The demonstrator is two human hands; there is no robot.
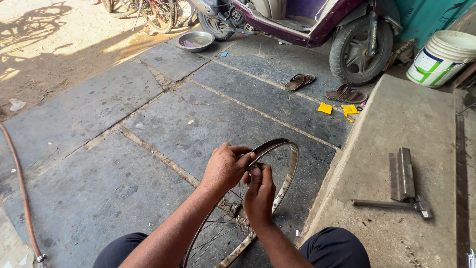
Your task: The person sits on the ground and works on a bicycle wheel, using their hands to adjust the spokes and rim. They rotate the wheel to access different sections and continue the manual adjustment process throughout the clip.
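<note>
Far up-left of the hands a metal basin holds something purplish, the left hand and right hand both pinch the bicycle wheel rim upright between the knees, a white bucket, contents hidden, far up-right.

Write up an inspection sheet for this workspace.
Surface: grey stone slab floor, dusty; concrete ledge on the right.
Job's things: spoked bicycle wheel rim stands upright between the knees.
Clutter: hammer and metal bar on the ledge; sandals; yellow scraps; metal bowl.
Hands: left hand grips the rim's top; right hand pinches at the rim.
Cables: reddish hose along the left edge.
Surroundings: scooter, white bucket, bicycle wheels at the top.
</note>
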